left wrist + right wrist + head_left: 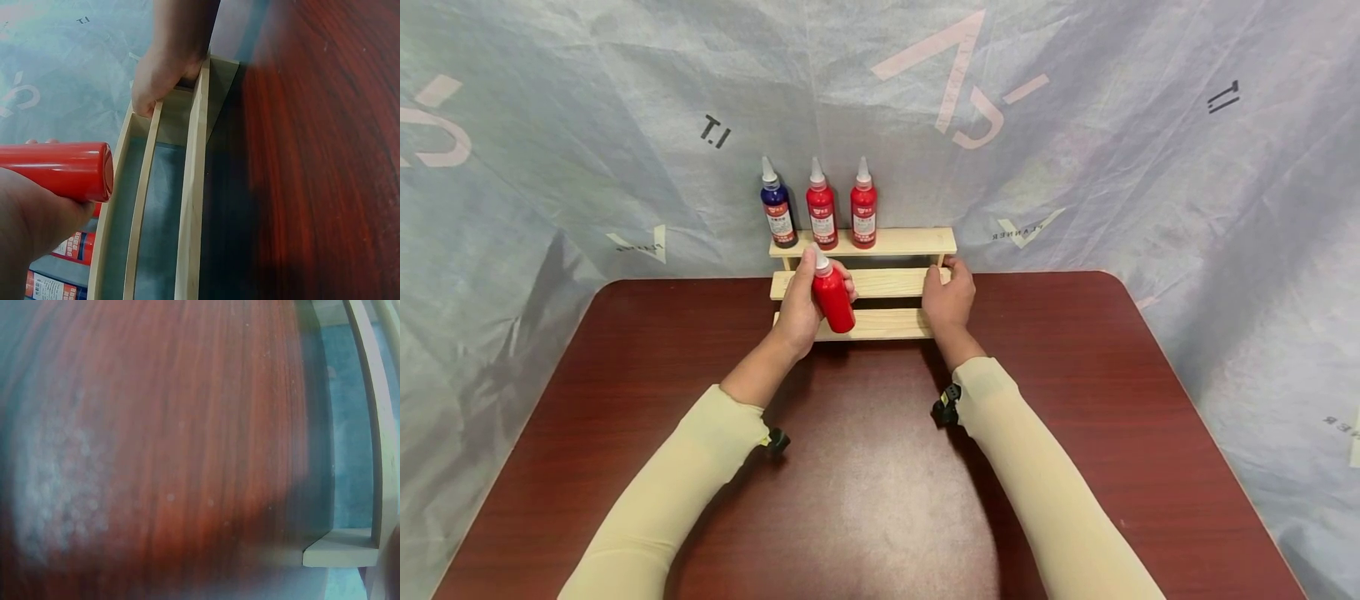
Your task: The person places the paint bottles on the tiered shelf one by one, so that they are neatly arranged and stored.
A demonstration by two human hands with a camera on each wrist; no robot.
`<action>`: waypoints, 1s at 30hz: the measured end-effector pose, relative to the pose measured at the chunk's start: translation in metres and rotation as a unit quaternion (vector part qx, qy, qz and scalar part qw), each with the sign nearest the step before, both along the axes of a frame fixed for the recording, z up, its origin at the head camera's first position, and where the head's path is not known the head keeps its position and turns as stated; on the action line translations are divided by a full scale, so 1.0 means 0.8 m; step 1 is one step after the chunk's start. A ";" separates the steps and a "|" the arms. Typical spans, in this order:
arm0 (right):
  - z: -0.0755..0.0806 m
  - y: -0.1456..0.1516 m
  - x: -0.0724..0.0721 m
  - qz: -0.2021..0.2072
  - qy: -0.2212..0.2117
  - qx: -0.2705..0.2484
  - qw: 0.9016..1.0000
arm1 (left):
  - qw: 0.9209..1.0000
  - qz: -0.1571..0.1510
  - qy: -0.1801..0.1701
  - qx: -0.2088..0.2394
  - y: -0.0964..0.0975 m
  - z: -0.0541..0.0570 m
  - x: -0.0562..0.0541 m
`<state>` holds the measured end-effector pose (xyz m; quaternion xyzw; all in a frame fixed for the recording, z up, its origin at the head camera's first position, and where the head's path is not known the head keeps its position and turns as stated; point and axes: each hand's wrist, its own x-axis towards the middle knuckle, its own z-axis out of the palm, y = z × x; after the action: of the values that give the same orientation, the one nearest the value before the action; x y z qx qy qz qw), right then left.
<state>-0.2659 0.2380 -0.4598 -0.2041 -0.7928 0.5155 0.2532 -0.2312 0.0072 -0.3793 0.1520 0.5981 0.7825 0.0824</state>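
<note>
My left hand grips a red bottle with a white pointed cap, held tilted in front of the rack's left half. At the right end of the tiered wooden rack, my right hand holds the side of the frame, its thumb near the middle shelf. Along the top shelf stand a dark blue bottle and two red bottles, one in the middle and one to its right. The left wrist view shows the base of the held red bottle beside the rack's slats.
The rack stands at the back edge of a dark red-brown wooden table. Behind it hangs a grey printed sheet, close to the upright bottles. A small black wrist camera sits under the right sleeve.
</note>
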 end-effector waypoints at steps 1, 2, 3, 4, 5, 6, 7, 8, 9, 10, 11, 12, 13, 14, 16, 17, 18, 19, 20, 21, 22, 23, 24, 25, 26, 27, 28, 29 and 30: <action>0.000 0.000 0.000 0.000 -0.001 0.001 1.000 | 1.000 0.000 -0.002 0.005 0.001 0.001 0.000; 0.000 0.000 0.000 0.000 -0.002 0.001 1.000 | 1.000 -0.001 -0.005 0.009 0.001 0.003 0.001; 0.000 0.000 0.000 0.000 -0.002 0.002 1.000 | 1.000 -0.002 -0.007 0.013 0.002 0.004 0.001; 0.000 0.001 -0.001 -0.001 -0.003 0.002 1.000 | 1.000 -0.002 -0.008 0.016 0.003 0.004 0.000; -0.001 0.001 -0.001 -0.001 -0.003 0.004 1.000 | 1.000 -0.003 -0.010 0.019 0.003 0.005 0.000; -0.001 0.001 -0.001 -0.001 -0.003 0.005 1.000 | 1.000 -0.004 -0.011 0.022 0.004 0.006 0.000; -0.001 0.001 -0.001 -0.001 -0.003 0.007 1.000 | 1.000 -0.005 -0.013 0.025 0.004 0.007 0.000; -0.001 0.001 -0.002 0.000 -0.003 0.008 1.000 | 1.000 -0.006 -0.013 0.025 0.004 0.007 -0.001; 0.000 0.001 -0.002 0.001 -0.004 0.008 1.000 | 1.000 -0.006 -0.011 0.024 0.005 0.007 -0.001; 0.000 0.001 -0.001 0.002 -0.006 0.008 1.000 | 1.000 -0.008 -0.011 0.024 0.005 0.008 -0.001; 0.000 0.001 -0.001 0.004 -0.006 0.007 1.000 | 1.000 -0.010 -0.011 0.023 0.005 0.008 -0.001; 0.001 0.001 0.000 0.005 -0.008 0.006 1.000 | 1.000 -0.012 -0.010 0.022 0.006 0.009 -0.001; 0.001 0.000 0.000 0.006 -0.009 0.004 1.000 | 1.000 -0.013 -0.009 0.021 0.006 0.009 -0.001; 0.002 0.000 0.001 0.007 -0.011 0.001 1.000 | 1.000 -0.015 -0.009 0.019 0.007 0.010 -0.001; 0.002 -0.001 0.002 0.009 -0.014 -0.003 1.000 | 1.000 -0.019 -0.008 0.017 0.008 0.011 -0.001; 0.002 -0.001 0.003 0.010 -0.015 -0.005 1.000 | 1.000 -0.020 -0.009 0.014 0.009 0.012 -0.001; 0.002 -0.001 0.003 0.010 -0.016 -0.006 1.000 | 1.000 -0.022 -0.009 0.009 0.010 0.012 -0.002; 0.002 -0.002 0.003 0.010 -0.017 -0.007 1.000 | 1.000 -0.024 -0.009 0.005 0.011 0.013 -0.002; 0.002 -0.002 0.003 0.010 -0.017 -0.008 1.000 | 1.000 -0.027 -0.009 -0.002 0.011 0.013 -0.003; 0.002 -0.002 0.002 0.009 -0.017 -0.006 1.000 | 0.999 -0.031 -0.010 -0.012 0.012 0.014 -0.003; 0.002 -0.002 0.002 0.009 -0.016 -0.005 1.000 | 0.999 -0.035 -0.011 -0.023 0.013 0.015 -0.004; 0.001 -0.001 0.002 0.008 -0.014 -0.003 1.000 | 0.998 -0.040 -0.011 -0.038 0.013 0.015 -0.004; 0.002 -0.001 0.002 0.006 -0.012 -0.001 1.000 | 0.998 -0.046 -0.011 -0.049 0.014 0.016 -0.005; 0.002 -0.001 0.001 0.005 -0.011 0.001 1.000 | 0.997 -0.050 -0.012 -0.061 0.015 0.016 -0.006; 0.002 -0.001 0.001 0.004 -0.009 0.001 1.000 | 0.996 -0.054 -0.011 -0.074 0.016 0.016 -0.007; 0.002 -0.001 0.002 0.004 -0.008 0.002 1.000 | 0.995 -0.057 -0.010 -0.084 0.017 0.016 -0.007; 0.002 -0.001 0.002 0.003 -0.006 0.003 1.000 | 0.994 -0.058 -0.009 -0.093 0.018 0.015 -0.008; 0.002 -0.001 0.002 0.002 -0.005 0.003 1.000 | 0.993 -0.059 -0.008 -0.100 0.019 0.015 -0.008; 0.002 -0.001 0.002 0.001 -0.004 0.004 1.000 | 0.993 -0.059 -0.006 -0.104 0.021 0.015 -0.009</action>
<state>-0.2646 0.2373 -0.4584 -0.2045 -0.7960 0.5116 0.2507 -0.2382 0.0239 -0.3675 0.1727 0.6660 0.7104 0.1479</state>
